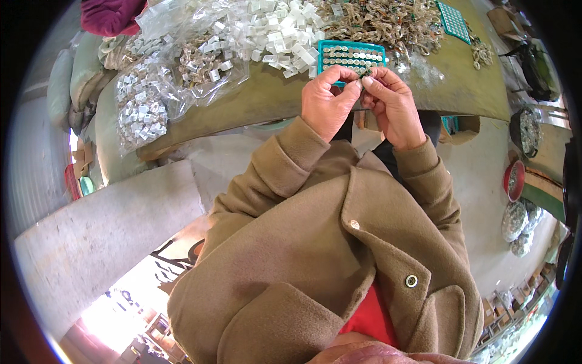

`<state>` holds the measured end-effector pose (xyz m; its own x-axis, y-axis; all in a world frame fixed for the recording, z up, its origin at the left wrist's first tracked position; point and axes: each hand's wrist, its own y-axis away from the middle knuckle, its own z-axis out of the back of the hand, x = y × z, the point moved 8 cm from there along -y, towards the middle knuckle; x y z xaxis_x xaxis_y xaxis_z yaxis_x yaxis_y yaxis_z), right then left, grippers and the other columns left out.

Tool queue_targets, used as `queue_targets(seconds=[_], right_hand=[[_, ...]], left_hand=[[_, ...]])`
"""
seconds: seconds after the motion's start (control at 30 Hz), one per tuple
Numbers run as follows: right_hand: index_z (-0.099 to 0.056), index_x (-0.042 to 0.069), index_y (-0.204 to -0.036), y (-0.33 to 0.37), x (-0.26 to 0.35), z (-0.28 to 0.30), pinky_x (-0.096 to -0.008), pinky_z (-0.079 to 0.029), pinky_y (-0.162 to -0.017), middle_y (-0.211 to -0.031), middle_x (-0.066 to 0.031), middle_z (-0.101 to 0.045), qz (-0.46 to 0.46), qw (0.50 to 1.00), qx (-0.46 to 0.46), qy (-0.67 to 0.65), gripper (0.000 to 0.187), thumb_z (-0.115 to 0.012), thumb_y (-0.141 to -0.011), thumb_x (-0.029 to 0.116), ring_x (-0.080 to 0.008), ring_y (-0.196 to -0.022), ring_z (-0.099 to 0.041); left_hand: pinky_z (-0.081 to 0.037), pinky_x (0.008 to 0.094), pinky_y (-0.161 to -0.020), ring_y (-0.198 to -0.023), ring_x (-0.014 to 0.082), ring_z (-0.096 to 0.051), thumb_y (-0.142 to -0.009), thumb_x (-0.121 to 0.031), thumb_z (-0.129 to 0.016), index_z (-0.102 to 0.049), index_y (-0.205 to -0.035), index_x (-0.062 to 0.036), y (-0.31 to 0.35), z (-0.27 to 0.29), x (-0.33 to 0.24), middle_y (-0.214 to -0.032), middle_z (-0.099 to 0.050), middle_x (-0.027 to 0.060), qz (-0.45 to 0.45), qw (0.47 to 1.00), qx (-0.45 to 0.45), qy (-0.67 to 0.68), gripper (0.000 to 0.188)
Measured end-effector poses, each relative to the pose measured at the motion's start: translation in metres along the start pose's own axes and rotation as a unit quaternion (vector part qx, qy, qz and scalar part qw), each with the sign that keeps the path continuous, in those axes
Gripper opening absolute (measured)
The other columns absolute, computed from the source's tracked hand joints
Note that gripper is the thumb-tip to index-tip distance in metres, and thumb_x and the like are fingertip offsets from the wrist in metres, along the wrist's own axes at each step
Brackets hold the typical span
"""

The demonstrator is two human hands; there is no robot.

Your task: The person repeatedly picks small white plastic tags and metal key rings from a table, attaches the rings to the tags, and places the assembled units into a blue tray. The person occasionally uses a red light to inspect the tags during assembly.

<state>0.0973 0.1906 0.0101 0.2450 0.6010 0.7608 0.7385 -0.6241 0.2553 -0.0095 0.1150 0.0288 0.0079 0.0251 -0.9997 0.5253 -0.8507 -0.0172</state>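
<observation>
Both hands are up at the table (254, 103) edge, fingertips pinched together. The left hand (327, 100) and right hand (391, 103) meet thumb to thumb, nipping a tiny dark part (365, 73) between them, too small to make out. Just beyond the fingertips lies a teal tray (350, 56), its rows filled with small round pieces. Further out to the left of the hands, a heap of white clips (285, 30) and clear bags (176, 67). Beyond the right hand, a brownish pile (388, 21) and a second tray (453, 21).
</observation>
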Motion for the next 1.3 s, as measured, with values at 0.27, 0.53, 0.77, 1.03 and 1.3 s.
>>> queue_targets(seconds=[0.27,0.53,0.77,1.03,1.3], right_hand=[[-0.057,0.008,-0.102,0.011,-0.02,0.0,-0.0254,-0.06,-0.069,-0.091,-0.0028,-0.064,-0.064,0.994,0.0,-0.089,0.006,-0.06,-0.098,0.008,-0.012,-0.084,-0.069],[-0.055,0.006,-0.098,0.007,-0.014,0.003,-0.0266,-0.053,-0.064,-0.082,-0.0026,-0.059,-0.015,0.999,-0.023,-0.024,0.004,-0.057,-0.099,0.009,-0.0115,-0.068,-0.059],[-0.054,0.006,-0.095,0.005,-0.019,-0.003,-0.0251,-0.046,-0.058,-0.074,-0.0011,-0.055,-0.021,0.999,-0.009,0.025,0.006,-0.058,-0.097,0.01,-0.0096,-0.062,-0.052],[-0.055,0.006,-0.094,0.004,-0.023,-0.015,-0.0224,-0.042,-0.058,-0.074,0.0003,-0.056,-0.024,0.998,-0.01,0.056,0.007,-0.061,-0.095,0.008,-0.0075,-0.063,-0.05],[-0.056,0.005,-0.09,-0.025,-0.022,-0.054,-0.0217,-0.036,-0.059,-0.072,0.0013,-0.056,0.022,0.998,0.041,0.041,0.009,-0.063,-0.091,0.01,-0.0065,-0.065,-0.049]], left_hand=[[-0.046,0.0209,-0.058,-0.069,0.0055,-0.056,-0.086,-0.002,-0.066,-0.065,-0.084,-0.0013,0.01,0.009,0.023,-0.089,-0.061,0.0015,0.077,0.987,0.093,0.106,0.002],[-0.049,0.0231,-0.064,-0.074,0.0081,-0.059,-0.089,-0.007,-0.067,-0.069,-0.113,-0.008,-0.014,0.07,0.006,-0.098,-0.064,0.0013,-0.092,0.956,-0.067,-0.272,0.024],[-0.054,0.0325,-0.075,-0.088,0.0255,-0.065,-0.08,-0.009,-0.072,-0.068,-0.111,-0.0147,-0.043,0.071,0.006,-0.109,-0.059,0.0085,-0.17,0.873,-0.038,-0.456,0.032],[-0.054,0.0247,-0.069,-0.082,0.0106,-0.064,-0.089,-0.008,-0.071,-0.066,-0.11,-0.0029,-0.036,0.109,0.032,-0.106,-0.062,0.0033,-0.042,0.991,-0.089,-0.089,0.022],[-0.054,0.0269,-0.086,-0.095,0.0126,-0.064,-0.094,-0.004,-0.062,-0.057,-0.122,-0.0021,-0.006,0.086,0.02,-0.112,-0.064,0.0059,0.066,0.978,-0.039,0.196,0.029]])
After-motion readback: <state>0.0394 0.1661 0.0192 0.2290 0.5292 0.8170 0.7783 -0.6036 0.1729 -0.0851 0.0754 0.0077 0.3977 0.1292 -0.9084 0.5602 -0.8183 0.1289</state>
